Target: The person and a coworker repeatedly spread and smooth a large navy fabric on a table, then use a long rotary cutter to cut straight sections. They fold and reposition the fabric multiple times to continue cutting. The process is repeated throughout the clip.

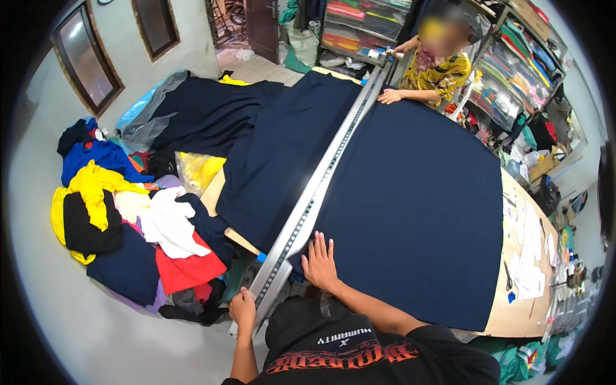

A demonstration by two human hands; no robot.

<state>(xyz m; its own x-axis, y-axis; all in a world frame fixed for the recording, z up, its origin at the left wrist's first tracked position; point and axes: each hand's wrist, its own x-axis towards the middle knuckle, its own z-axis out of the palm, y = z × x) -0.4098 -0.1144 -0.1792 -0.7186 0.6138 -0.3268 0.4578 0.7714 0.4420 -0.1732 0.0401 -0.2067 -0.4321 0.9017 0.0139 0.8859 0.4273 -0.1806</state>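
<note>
A long silver rail [314, 192] with a row of holes lies across dark navy fabric [417, 212] spread over a table. My left hand [242, 308] is closed around the near end of the rail, past the table's edge. Close to the rail, my right hand [319, 263] lies flat on the fabric with its fingers spread. At the far end, a co-worker's hand [389, 96] rests on the cloth beside the rail. The co-worker's other hand [407, 46] is by a small white device [377, 56] on the rail's end.
A heap of garments, including a white one [170, 221] and a red one [189, 266], lies left of the table. At the right, the bare wooden tabletop [497, 308] holds paper pieces [529, 256] and black scissors [508, 276]. Shelves of folded fabric [507, 70] stand behind.
</note>
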